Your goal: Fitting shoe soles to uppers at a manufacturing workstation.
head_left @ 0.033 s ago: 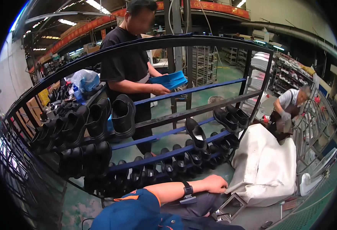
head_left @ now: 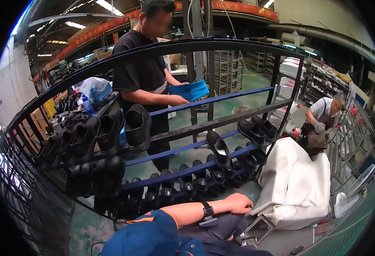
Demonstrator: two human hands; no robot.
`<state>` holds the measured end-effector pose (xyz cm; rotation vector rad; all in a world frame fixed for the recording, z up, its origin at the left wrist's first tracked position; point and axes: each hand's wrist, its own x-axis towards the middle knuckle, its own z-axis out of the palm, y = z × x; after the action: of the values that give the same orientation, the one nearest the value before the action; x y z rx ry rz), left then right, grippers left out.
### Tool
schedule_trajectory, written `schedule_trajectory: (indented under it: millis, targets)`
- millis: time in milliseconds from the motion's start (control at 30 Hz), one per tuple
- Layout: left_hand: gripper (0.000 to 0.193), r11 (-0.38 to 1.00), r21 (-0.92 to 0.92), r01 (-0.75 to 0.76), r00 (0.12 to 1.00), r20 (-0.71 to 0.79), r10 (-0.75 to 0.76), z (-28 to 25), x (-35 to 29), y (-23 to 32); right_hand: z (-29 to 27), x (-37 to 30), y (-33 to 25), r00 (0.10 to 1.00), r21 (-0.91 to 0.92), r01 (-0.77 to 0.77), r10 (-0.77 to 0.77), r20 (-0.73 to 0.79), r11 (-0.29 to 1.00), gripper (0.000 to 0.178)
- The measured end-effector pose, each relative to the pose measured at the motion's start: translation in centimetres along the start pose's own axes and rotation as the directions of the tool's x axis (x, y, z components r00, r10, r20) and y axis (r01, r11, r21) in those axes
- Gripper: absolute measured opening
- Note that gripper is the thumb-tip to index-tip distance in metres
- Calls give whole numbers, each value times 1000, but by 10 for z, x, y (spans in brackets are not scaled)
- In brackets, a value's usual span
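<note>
My left hand (head_left: 239,203), a black band on its wrist, lies over my dark trousers (head_left: 215,230) beside the white cloth cover (head_left: 296,183). Its fingers are curled in; whether they hold anything is hidden. Below it shows a small skin-coloured patch that I cannot identify; my right hand is not plainly seen. In front of me stands a black metal rack (head_left: 183,132) with blue-wrapped bars. Black shoes (head_left: 137,128) hang along its tiers, including a single shoe (head_left: 217,148) at middle right. Behind the rack, a standing person (head_left: 138,68) holds a stack of blue sheets (head_left: 189,90).
To the right a seated person (head_left: 321,113) in grey gloves works beside metal racks. The white cover drapes over a metal frame (head_left: 260,228) near my knee. A clear plastic bag (head_left: 94,88) lies at the back left. Another dark rack (head_left: 15,187) fills the left side.
The standing person's blue stack has tilted and shifted slightly. The seated person's gloved hands have moved a little. My left hand has stayed almost still.
</note>
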<state>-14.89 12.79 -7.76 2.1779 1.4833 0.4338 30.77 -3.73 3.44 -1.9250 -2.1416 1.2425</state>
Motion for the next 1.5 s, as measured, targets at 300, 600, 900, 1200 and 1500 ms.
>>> schedule_trajectory:
  millis: [300,600,900,1200,1500]
  targets:
    - [34,370,-853,-369,928,-362,89,-79,-17,61,-9,-17,-45,979,-178,123,-89,186,976,49]
    - [30,-94,-229,-969,106,-726,679,-218,-112,166,-19,-21,-78,942,-198,-185,231,242,963,50]
    - [18,-252,114,-961,-232,-829,509,-216,-119,212,0,-23,-33,992,-227,47,-18,128,973,49]
    - [11,-250,79,-965,-163,-927,338,-175,-99,255,-1,-25,-53,991,-142,-6,25,132,990,43]
    - [11,-272,-277,-921,86,-829,552,-153,-68,258,-5,-23,-51,993,-200,86,-66,101,976,42]
